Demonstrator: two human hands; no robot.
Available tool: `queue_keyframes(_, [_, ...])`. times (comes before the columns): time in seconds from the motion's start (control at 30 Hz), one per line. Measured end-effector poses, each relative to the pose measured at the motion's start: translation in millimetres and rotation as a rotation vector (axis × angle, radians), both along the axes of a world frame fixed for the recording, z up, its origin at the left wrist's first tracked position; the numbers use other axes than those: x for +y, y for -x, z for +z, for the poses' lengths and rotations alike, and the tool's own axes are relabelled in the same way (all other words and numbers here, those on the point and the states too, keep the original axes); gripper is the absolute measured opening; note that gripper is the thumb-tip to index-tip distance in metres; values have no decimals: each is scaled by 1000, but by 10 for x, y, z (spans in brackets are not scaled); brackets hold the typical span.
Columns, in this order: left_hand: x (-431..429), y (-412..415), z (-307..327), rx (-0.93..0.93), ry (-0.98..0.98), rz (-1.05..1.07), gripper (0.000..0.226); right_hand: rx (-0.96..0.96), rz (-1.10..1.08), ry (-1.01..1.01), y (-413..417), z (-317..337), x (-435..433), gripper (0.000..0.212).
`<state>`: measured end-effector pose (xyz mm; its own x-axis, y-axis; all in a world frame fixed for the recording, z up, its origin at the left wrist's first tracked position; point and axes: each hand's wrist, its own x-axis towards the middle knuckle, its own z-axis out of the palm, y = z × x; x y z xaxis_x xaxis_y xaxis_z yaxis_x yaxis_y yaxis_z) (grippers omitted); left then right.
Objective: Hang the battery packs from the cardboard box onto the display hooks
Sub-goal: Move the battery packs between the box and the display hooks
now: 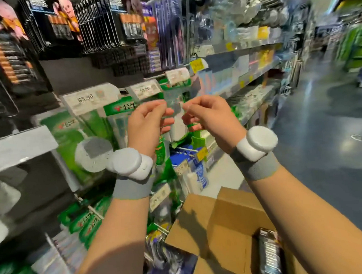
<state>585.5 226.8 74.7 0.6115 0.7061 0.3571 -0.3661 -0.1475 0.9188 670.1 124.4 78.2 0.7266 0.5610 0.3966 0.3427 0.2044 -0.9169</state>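
Note:
Between my two hands hangs a clear plastic pack (176, 116), blurred, with a pale lower part. My left hand (148, 119) pinches its upper left corner and my right hand (208, 114) pinches its upper right corner, both at chest height in front of the green packs on the hooks. The open cardboard box (218, 229) sits low at the bottom right, with a dark battery pack (269, 255) lying inside it. Black and orange battery packs (130, 27) hang on display hooks at the top left.
Green packs (71, 138) with price tags (90, 98) hang on hooks right behind my hands. Shelves (245, 56) with mixed goods run off to the right. The grey shop aisle floor (323, 140) opens on the right. Both wrists wear white devices on grey bands.

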Motion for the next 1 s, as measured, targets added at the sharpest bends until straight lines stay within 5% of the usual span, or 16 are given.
queue_keyframes(1.0, [-1332,-1430,-1817,366,187,-246,16,345,-248,234,-946,-1827,-1557,15])
